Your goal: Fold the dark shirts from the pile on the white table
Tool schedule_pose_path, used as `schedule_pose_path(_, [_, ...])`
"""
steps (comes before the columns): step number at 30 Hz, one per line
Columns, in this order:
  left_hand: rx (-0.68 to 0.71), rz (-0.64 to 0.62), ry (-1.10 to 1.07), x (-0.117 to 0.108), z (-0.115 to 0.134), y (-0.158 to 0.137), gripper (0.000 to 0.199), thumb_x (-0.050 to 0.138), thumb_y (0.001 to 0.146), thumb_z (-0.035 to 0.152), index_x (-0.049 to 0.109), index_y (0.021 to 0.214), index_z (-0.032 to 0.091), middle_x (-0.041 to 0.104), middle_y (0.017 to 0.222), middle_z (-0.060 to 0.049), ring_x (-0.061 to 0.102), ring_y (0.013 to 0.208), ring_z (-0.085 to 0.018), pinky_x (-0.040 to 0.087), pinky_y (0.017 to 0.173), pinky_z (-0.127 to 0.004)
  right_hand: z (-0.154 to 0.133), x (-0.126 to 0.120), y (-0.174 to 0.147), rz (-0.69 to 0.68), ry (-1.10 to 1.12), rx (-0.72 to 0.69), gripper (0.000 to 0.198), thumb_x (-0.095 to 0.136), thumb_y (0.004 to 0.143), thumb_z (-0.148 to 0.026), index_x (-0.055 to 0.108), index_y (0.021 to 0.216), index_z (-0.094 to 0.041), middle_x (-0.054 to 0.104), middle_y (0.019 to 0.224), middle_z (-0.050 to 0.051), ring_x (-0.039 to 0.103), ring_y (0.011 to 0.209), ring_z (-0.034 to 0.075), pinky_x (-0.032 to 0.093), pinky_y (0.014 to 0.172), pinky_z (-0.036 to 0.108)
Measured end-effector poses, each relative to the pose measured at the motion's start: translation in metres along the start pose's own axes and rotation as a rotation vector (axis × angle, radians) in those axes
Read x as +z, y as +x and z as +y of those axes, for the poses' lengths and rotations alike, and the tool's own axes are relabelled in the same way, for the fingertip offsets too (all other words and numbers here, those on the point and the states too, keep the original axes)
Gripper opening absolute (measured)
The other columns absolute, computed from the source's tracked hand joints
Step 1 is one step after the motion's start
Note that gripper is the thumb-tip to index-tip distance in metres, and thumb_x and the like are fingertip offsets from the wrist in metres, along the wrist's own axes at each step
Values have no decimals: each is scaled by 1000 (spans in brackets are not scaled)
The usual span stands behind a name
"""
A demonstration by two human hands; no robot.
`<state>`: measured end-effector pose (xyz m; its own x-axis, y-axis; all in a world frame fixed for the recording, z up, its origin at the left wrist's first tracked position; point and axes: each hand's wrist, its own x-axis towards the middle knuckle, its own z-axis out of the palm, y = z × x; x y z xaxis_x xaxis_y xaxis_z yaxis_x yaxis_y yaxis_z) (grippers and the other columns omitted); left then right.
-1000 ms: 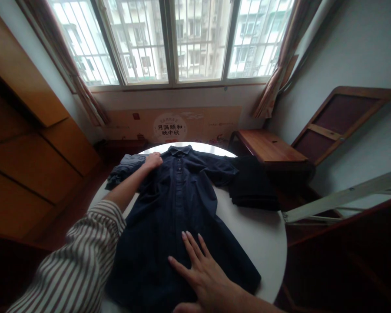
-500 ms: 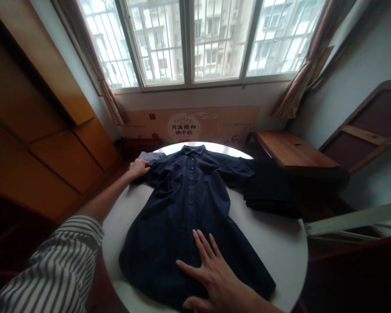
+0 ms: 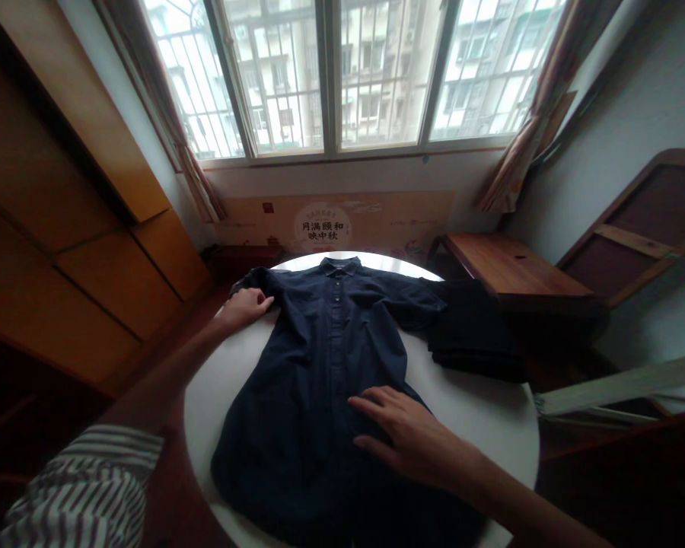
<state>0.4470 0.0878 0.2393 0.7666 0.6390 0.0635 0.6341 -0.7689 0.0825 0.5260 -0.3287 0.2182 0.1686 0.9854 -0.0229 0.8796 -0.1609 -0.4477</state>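
A dark navy short-sleeved button shirt [image 3: 331, 380] lies front up on a round white table [image 3: 205, 403], collar at the far side and hem toward me. My left hand [image 3: 248, 307] is at the sleeve on the left, its fingers curled in on the cloth near the cuff; part of the grip is hidden. Over the lower right front of the shirt, my right hand [image 3: 391, 426] has its fingers apart and holds nothing. The sleeve on the right reaches a stack of folded black cloth [image 3: 473, 335].
A wooden desk [image 3: 514, 262] stands beyond the table at the right, with a pale bar [image 3: 622, 388] near the table's right edge. Wooden cabinets [image 3: 114, 266] line the left. A barred window [image 3: 377, 76] is ahead.
The left sleeve now covers the grey cloth that showed beneath it, and my left hand has shifted slightly nearer. My right hand has moved up and right over the shirt front.
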Motion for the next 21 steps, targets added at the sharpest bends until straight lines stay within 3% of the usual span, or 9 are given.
schedule_pose_path(4, [-10, -477, -115, 22, -7, -65, 66, 55, 71, 80, 60, 49, 18, 62, 53, -9, 63, 57, -25, 45, 57, -31, 28, -9, 7, 175, -101, 84, 38, 57, 94, -36, 62, 127, -18, 63, 114, 14, 62, 104, 28, 52, 94, 45])
schedule_pose_path(7, [15, -633, -314, 34, -12, -95, 62, 64, 62, 80, 59, 51, 19, 57, 49, -4, 56, 50, -20, 41, 51, -28, 32, -4, 11, 175, -90, 55, 36, 55, 95, -33, 63, 126, -17, 62, 119, 13, 62, 107, 26, 53, 95, 41])
schedule_pose_path(9, [49, -633, -429, 36, -15, -106, 59, 66, 60, 78, 63, 59, 19, 59, 54, -1, 55, 53, -18, 39, 51, -26, 28, 2, 14, 122, -60, 1, 39, 54, 95, -34, 61, 131, -19, 60, 130, 13, 59, 117, 26, 50, 101, 42])
schedule_pose_path(12, [90, -593, -580, 33, -27, -113, 59, 63, 63, 78, 65, 69, 19, 62, 66, 0, 55, 61, -17, 39, 56, -25, 24, 13, 16, 17, -17, -58, 49, 57, 94, -40, 55, 140, -21, 46, 151, 11, 42, 139, 30, 38, 114, 47])
schedule_pose_path(15, [50, -588, -626, 29, -48, -118, 62, 59, 65, 81, 61, 64, 18, 55, 62, 2, 49, 60, -15, 35, 56, -24, 24, 18, 13, -60, 0, -52, 55, 57, 94, -41, 50, 145, -21, 38, 156, 10, 31, 145, 32, 31, 118, 51])
schedule_pose_path(18, [-65, -564, -569, 31, -63, -126, 67, 58, 58, 86, 52, 58, 19, 46, 54, 3, 45, 56, -14, 32, 52, -24, 24, 14, 6, -27, 28, -83, 49, 56, 95, -36, 54, 141, -21, 45, 152, 10, 39, 141, 28, 37, 115, 45])
schedule_pose_path(21, [-153, -441, -535, 35, -63, -143, 70, 59, 54, 88, 59, 66, 20, 56, 61, 0, 53, 60, -18, 37, 53, -25, 24, 6, -5, 119, 35, -89, 32, 53, 97, -32, 64, 125, -20, 60, 133, 12, 58, 120, 25, 51, 101, 40])
